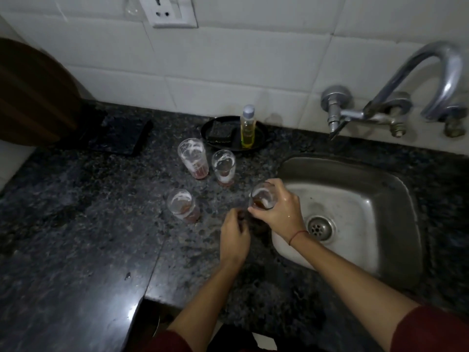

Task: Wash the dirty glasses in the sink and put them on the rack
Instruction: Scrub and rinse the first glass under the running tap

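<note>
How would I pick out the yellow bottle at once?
Start at the steel sink and look left along the wall to a black tray. The bottle stands upright on it beside a dark scrub pad. It alone holds yellow liquid under a pale cap.

On my feed I have two bare hands, the left hand [234, 240] and the right hand [279, 212], each with a bare forearm behind it. Just behind the right hand, a thin red thread [298, 235] runs across the wrist. The back of that hand shows a few small wet glints. Well back from the hands, at about the elbows, the left sleeve [165, 341] and the right sleeve [431, 329] are plain dark maroon cloth.
</note>
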